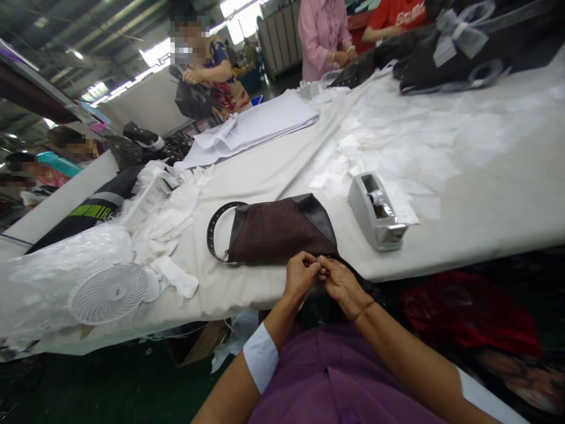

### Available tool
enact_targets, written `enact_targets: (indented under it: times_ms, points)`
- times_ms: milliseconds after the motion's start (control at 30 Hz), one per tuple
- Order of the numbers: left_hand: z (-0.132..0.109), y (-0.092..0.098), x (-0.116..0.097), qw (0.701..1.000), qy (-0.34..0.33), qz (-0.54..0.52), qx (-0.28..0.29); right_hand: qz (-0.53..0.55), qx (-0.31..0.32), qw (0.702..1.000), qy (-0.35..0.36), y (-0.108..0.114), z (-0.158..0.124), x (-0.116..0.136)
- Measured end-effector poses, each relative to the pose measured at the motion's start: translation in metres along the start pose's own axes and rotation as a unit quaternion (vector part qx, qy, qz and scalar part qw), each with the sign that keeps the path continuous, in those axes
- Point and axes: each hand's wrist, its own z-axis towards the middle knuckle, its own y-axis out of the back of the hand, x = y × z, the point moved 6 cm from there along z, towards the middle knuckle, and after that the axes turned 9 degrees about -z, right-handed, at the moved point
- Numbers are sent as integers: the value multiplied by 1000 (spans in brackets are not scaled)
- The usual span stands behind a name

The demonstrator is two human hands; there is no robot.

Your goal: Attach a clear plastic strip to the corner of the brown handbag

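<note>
Pinching at the lower edge of a brown suede bag panel (273, 232), the left hand (300, 277) and right hand (342, 285) meet, fingertips (315, 264) closed on something too small to make out. The panel lies on a white padded table (485, 224) and looks light and floppy, easiest held by its stiffer dark leather trim (316, 213). Under the table, a cardboard box (198, 344) hides its contents.

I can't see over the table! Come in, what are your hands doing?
Left hand and right hand pinching at edge of brown suede panel. Tape dispenser beside it, not in the way.
</note>
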Motion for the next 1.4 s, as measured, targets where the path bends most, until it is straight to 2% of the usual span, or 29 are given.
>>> enact_targets:
  times_ms: [133,333,467,533,800,900,1000,1067,1167,1267,1400]
  points:
    - [2,-5,1,996,61,-60,22,-24,-1,1000,10,1,-5,4]
    - [0,-10,11,971,179,-121,97,-93,7,996,-10,9,-21,13]
    - [-2,-12,12,961,204,-133,134,-119,59,989,-61,9,-26,9]
    - [-3,-12,12,960,206,-129,139,-140,52,987,-53,11,-24,7]
    - [-6,-4,13,982,128,36,131,-194,-29,980,35,11,-17,-3]
    - [-7,2,9,990,35,111,80,-211,-52,975,54,12,-16,-4]
    - [-16,5,1,971,-98,216,44,-221,-59,972,56,13,-14,-3]
    - [-22,3,1,952,-147,266,47,-222,-53,973,45,11,-14,-2]
    - [-26,2,2,926,-179,327,63,-220,-34,975,16,6,-13,-2]
    - [-24,3,4,906,-184,373,81,-214,-15,976,-22,2,-12,-3]
    - [-24,6,1,901,-189,375,110,-194,25,978,-74,0,-11,-5]
